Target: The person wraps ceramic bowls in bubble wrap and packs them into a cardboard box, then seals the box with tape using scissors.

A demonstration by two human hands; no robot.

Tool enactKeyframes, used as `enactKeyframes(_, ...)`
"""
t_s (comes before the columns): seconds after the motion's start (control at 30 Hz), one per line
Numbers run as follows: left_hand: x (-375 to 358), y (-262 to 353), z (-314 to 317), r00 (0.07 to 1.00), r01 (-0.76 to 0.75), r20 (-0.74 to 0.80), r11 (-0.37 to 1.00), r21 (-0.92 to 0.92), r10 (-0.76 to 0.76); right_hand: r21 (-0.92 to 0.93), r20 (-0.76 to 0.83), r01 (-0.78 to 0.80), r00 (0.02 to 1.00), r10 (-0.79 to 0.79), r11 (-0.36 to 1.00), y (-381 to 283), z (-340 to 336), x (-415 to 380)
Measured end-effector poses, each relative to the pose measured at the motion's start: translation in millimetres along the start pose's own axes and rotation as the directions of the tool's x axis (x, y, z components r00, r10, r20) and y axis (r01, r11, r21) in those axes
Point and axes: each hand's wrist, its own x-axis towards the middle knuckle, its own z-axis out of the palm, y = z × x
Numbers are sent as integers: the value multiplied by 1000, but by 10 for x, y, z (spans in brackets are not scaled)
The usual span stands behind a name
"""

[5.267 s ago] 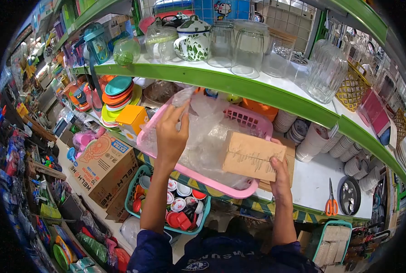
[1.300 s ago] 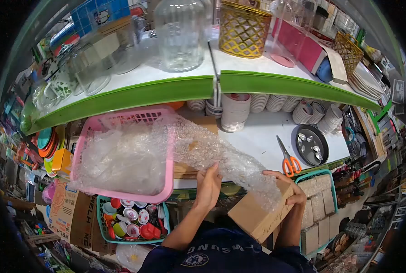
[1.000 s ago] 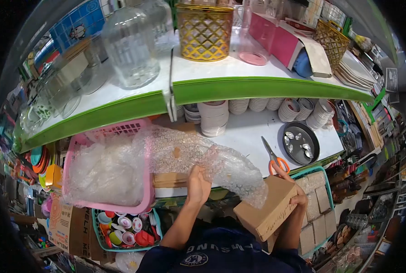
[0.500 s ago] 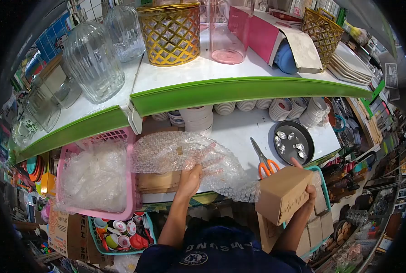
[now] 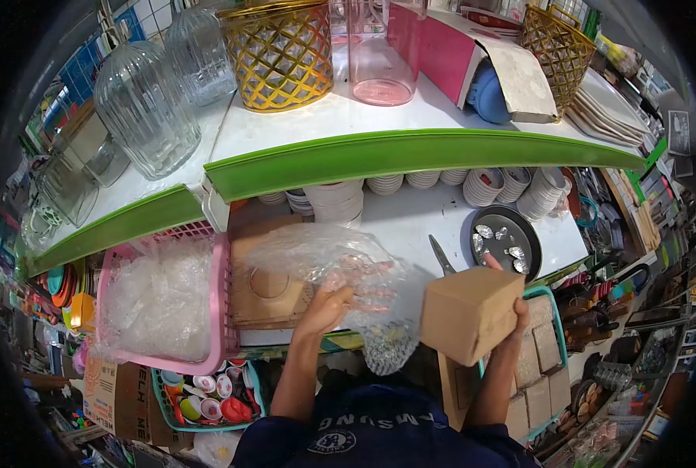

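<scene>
My left hand (image 5: pixel 326 310) is closed on a sheet of clear bubble wrap (image 5: pixel 305 246), its fingers showing through the plastic. The bubble wrap drapes over the counter, and its lower end hangs past the front edge. My right hand (image 5: pixel 520 318) holds a small brown cardboard box (image 5: pixel 466 316) tilted in the air, fingers round its far and right sides. Behind the box lie the scissors (image 5: pixel 442 256), their handles hidden by it. A dark round pan (image 5: pixel 537 243) with several crumpled foil pieces stands just beyond my right hand.
A pink basket (image 5: pixel 221 312) full of plastic wrap stands left, beside flat cardboard (image 5: pixel 274 308). Below are a teal basket of small items (image 5: pixel 258 390) and another basket of brown boxes (image 5: pixel 547 355). A green-edged shelf (image 5: pixel 410 152) with glassware overhangs the stacked bowls (image 5: pixel 336 204).
The bubble wrap has come away from the box and its loose end has swung left. The box has moved slightly left and up, turned in my right hand, and now covers the scissors' handles.
</scene>
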Motion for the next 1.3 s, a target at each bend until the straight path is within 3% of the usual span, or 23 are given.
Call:
enactKeyframes(0.03,14,-9,69,997,68,-19,994,-89,-70,9,18,-13,1000,13,1000,53,0,23)
enactKeyframes(0.13,65,-78,119,988,150,-3,982,-111,-151,77,50,-64,997,60,995,210,53,55)
enactKeyframes(0.17,78,-163,69,975,200,-95,980,-11,-200,137,67,-103,993,94,985,241,66,52)
enactKeyframes(0.3,79,-283,28,964,223,-176,966,131,-199,193,103,-167,983,150,967,281,90,26)
enactKeyframes(0.37,75,-338,2,973,164,-191,971,172,-131,159,96,-137,988,123,978,298,83,26)
enactKeyframes(0.47,79,-350,-23,987,126,-123,963,239,-99,105,106,-147,985,136,983,300,59,29)
enactKeyframes(0.6,21,-123,172,979,176,-122,975,133,-160,30,104,-143,985,140,989,265,97,18)
enactKeyframes(0.67,4,-182,133,982,127,-144,992,7,-125,-40,53,-132,989,134,990,227,193,26)
enactKeyframes(0.8,-82,-453,-8,972,131,-201,991,14,-125,-97,2,-92,996,92,991,228,211,50)
enactKeyframes(0.87,-124,-589,-72,981,72,-188,982,172,-40,-150,7,4,1000,-3,989,284,140,76)
enactKeyframes(0.9,-164,-464,-41,955,259,-216,924,281,-202,-149,6,2,1000,-1,989,309,110,83)
enactKeyframes(0.93,-182,-473,-26,955,260,-218,924,279,-203,-180,-16,15,1000,-19,984,335,81,89)
enactKeyframes(1.03,-202,-602,1,995,54,-102,924,377,-17,-239,-54,30,998,-45,970,373,38,101)
enactKeyframes(1.27,-186,-598,-25,967,151,-249,891,427,-45,-262,-136,4,990,-41,965,335,57,101)
enactKeyframes(1.3,-171,-619,-38,961,132,-278,848,513,19,-262,-136,4,990,-41,965,334,52,104)
